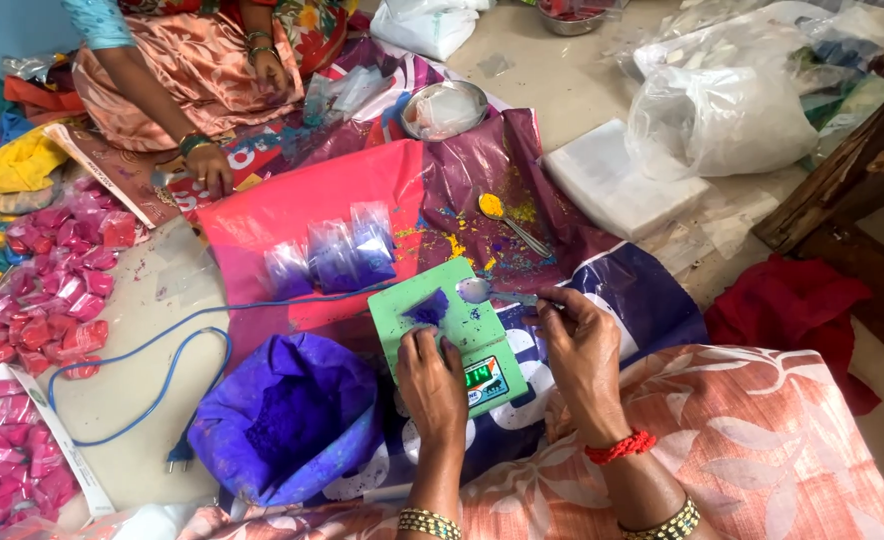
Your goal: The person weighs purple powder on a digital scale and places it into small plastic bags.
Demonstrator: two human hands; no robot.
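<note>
A small green weighing scale (pixel 454 330) sits on the floor sheet with a little clear packet of purple powder (pixel 428 308) on its platform. My left hand (pixel 430 385) pinches the near edge of that packet. My right hand (pixel 584 345) holds a metal spoon (pixel 490 292) by its handle, the bowl resting at the scale's far right corner. An open bag of purple powder (pixel 284 418) lies to the left of the scale. Three filled purple packets (pixel 334 258) lie on the pink sheet beyond it.
Another person (pixel 197 75) sits at the far left, one hand on the sheet. Pink packets (pixel 47 290) are heaped at left. A second spoon with yellow powder (pixel 507 220), a steel bowl (pixel 444 110), white plastic bags (pixel 717 115) and a blue cable (pixel 152 350) lie around.
</note>
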